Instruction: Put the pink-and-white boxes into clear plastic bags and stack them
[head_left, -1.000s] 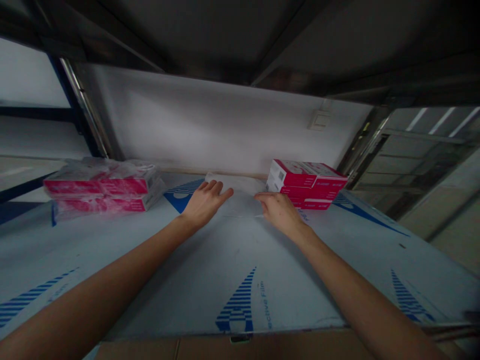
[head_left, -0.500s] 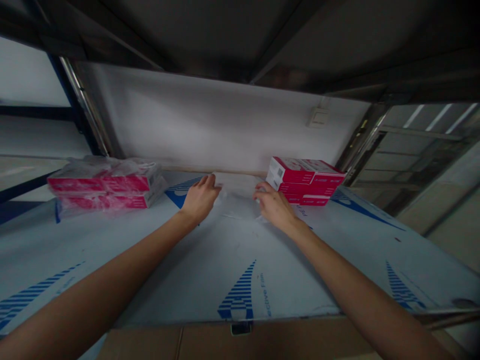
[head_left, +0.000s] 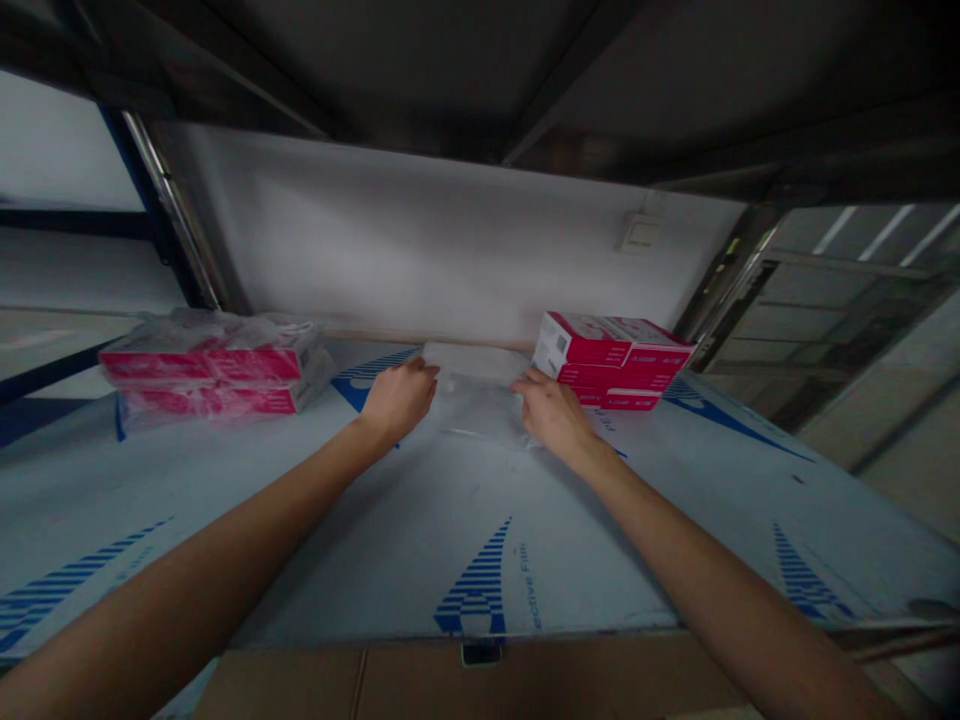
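At the far left of the shelf [head_left: 450,520], a plastic-wrapped pack of pink boxes [head_left: 217,375] lies flat near the back wall [head_left: 420,260], well apart from your hands. A metal upright [head_left: 172,215] rises behind it.

Moving right, your left hand [head_left: 397,400] is stretched deep into the shelf with its fingers curled in, closed on the left edge of a clear plastic bag [head_left: 480,400]. The bag lies in the middle of the shelf, close to the back wall, between your two hands. It is thin and see-through, and its front edge is slightly lifted off the surface. What it holds, if anything, is too blurred to tell.

Your right hand [head_left: 551,415] has its fingers bent and pinched onto the right edge of the bag, knuckles up.

Just beside that hand, to the right, a stack of pink boxes [head_left: 611,372] stands against the wall, close to the bag's right side. A wall switch [head_left: 637,232] sits above the stack. The shelf surface is pale with blue printed stripes, and a cardboard edge [head_left: 337,685] runs along the bottom, nearest you.
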